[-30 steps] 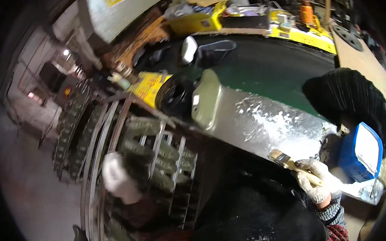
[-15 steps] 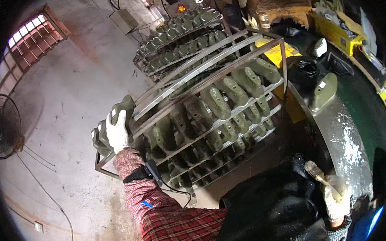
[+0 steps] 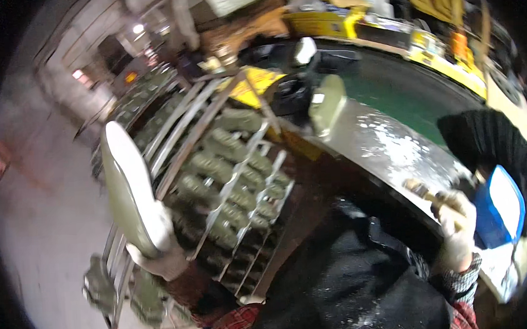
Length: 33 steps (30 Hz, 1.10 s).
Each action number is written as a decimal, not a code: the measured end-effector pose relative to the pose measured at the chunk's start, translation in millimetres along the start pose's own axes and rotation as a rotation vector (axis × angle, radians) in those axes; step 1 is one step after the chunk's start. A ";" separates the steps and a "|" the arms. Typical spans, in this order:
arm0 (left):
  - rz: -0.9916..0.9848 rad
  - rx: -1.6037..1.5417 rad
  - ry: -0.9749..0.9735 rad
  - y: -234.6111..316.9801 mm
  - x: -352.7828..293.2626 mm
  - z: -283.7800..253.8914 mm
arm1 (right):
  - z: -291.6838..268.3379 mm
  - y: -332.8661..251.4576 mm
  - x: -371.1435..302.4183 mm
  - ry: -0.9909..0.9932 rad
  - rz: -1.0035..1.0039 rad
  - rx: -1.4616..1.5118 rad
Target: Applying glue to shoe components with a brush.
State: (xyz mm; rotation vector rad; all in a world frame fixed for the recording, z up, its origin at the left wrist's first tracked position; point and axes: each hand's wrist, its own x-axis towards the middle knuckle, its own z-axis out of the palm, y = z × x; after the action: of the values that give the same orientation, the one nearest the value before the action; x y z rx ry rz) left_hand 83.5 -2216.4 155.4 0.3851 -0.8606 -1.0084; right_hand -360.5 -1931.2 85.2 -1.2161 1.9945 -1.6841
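Note:
My left hand (image 3: 165, 264) is closed round one end of an olive-green shoe last (image 3: 122, 198), held up and tilted beside the rack. A white layer covers the last's sole side. In my right hand (image 3: 459, 217) is a paintbrush (image 3: 418, 187), its bristle end blurred, above the near right end of a metal worktop (image 3: 360, 137). White smears mark that worktop. Another green last (image 3: 328, 106) stands at the worktop's far left end. Both hands wear pale gloves.
A metal rack (image 3: 194, 147) with rows of green lasts stands left of the worktop. A blue container (image 3: 501, 208) sits right of my right hand, near a black ribbed piece (image 3: 482, 138). Yellow crates (image 3: 319, 26) line the back. A dark apron (image 3: 346, 273) covers my front.
My left hand has lifted a last off the rack's left end and brought it closer. My view has turned right. The brush stays in my right hand.

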 end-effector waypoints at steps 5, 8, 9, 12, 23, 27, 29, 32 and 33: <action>-0.695 -0.420 -0.030 -147.4 -36.9 43.7 | -164.3 52.2 -59.7 0.775 -0.222 -1.067; -1.081 -0.435 -0.519 -184.7 -82.4 111.5 | -192.3 8.4 -63.0 0.970 -0.079 -0.824; -1.096 -0.371 -0.576 -199.1 -94.2 128.4 | -193.7 3.5 -62.8 0.986 0.061 -0.407; -1.434 -0.477 -0.568 -247.8 -126.5 156.5 | -179.1 -8.4 -53.0 0.931 0.196 -0.632; -2.187 -0.449 -0.509 -266.9 -142.2 99.6 | -137.7 -26.8 -71.0 0.846 0.186 -0.512; -2.237 -0.649 -0.604 -298.5 -150.0 80.2 | -42.1 -24.4 7.7 0.331 -0.114 -0.400; -2.247 -0.730 -0.454 -307.4 -160.2 87.7 | 13.6 -14.2 55.1 0.071 -0.231 -0.283; -1.911 -0.587 -0.905 -330.2 -156.5 46.7 | 53.6 43.4 115.9 0.141 -0.028 -0.021; -1.955 -0.751 -0.837 -333.7 -159.4 45.4 | 53.8 55.1 128.7 0.233 0.167 0.179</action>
State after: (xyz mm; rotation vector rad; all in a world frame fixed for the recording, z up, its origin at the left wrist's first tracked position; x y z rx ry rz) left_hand -184.3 -2243.6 -102.2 -0.0028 -0.5072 -3.3304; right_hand -427.3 -2062.9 58.9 -0.8028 1.9570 -1.9429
